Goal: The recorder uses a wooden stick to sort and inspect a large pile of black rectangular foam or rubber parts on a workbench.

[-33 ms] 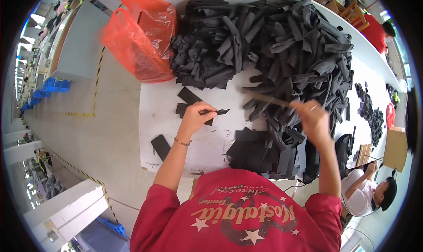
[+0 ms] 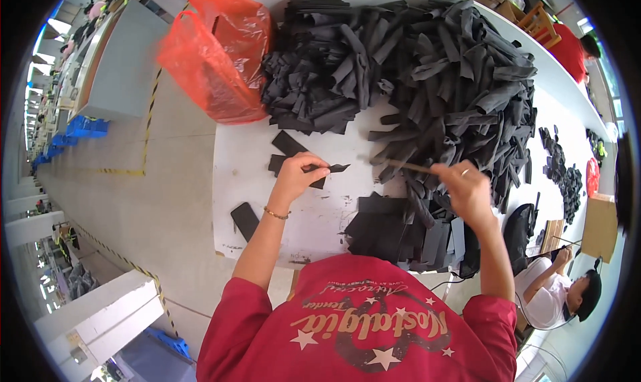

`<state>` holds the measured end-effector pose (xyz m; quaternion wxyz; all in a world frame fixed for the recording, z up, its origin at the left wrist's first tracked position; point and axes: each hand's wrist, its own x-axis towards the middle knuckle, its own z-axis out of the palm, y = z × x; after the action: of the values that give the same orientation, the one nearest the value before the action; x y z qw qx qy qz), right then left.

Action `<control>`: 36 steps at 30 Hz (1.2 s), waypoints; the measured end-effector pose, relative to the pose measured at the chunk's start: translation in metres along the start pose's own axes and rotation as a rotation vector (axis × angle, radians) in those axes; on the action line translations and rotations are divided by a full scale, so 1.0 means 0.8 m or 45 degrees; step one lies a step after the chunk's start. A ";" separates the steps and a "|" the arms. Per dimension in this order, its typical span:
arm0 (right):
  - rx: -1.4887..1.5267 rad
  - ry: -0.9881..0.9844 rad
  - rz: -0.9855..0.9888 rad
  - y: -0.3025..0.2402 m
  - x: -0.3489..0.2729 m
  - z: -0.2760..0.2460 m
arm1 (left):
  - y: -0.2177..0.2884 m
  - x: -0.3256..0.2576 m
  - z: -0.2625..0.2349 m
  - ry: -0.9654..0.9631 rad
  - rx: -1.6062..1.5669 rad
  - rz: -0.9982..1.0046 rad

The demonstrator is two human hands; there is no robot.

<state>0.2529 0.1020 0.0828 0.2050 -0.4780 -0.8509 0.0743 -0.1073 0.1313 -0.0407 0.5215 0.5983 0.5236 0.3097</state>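
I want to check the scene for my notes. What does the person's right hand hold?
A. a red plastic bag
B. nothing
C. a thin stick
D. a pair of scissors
C: the right hand grips a thin stick that points left toward the pile of black strips.

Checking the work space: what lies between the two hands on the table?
In the head view, mostly bare white table lies between the left hand and right hand; the right hand's thin stick crosses above it.

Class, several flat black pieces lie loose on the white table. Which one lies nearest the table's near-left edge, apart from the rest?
The lone black piece left of the left forearm. The others lie farther up, by the left hand.
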 end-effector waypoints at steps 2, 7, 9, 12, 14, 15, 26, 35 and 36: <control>0.004 -0.074 0.002 -0.017 -0.012 0.017 | 0.004 -0.006 -0.006 -0.001 0.008 -0.003; -0.047 -0.081 -0.059 -0.037 -0.018 0.032 | 0.012 -0.022 -0.014 -0.004 -0.006 0.024; -0.081 -0.083 -0.077 -0.040 -0.019 0.039 | 0.015 -0.028 -0.010 -0.018 -0.039 0.012; -0.095 -0.113 -0.112 -0.052 -0.015 0.055 | 0.029 -0.033 0.000 -0.053 -0.030 0.041; -0.020 -0.145 -0.112 -0.066 -0.010 0.077 | 0.048 -0.033 0.017 -0.069 0.140 0.161; -0.020 -0.143 -0.126 -0.075 -0.009 0.095 | 0.050 -0.033 0.028 -0.055 0.141 0.163; 1.034 -0.198 0.663 -0.161 -0.031 0.206 | -0.017 -0.077 0.091 0.175 -1.951 -0.206; 0.800 0.084 0.727 -0.206 -0.040 0.228 | 0.012 -0.062 0.103 0.654 -1.755 -0.340; 0.795 0.084 0.732 -0.205 -0.050 0.228 | 0.020 -0.058 0.098 0.691 -1.727 -0.387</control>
<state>0.0663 -0.0062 -0.0405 0.3380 -0.6129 -0.6127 0.3671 -0.0429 0.0651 -0.0382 0.6657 -0.0311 0.4048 0.6261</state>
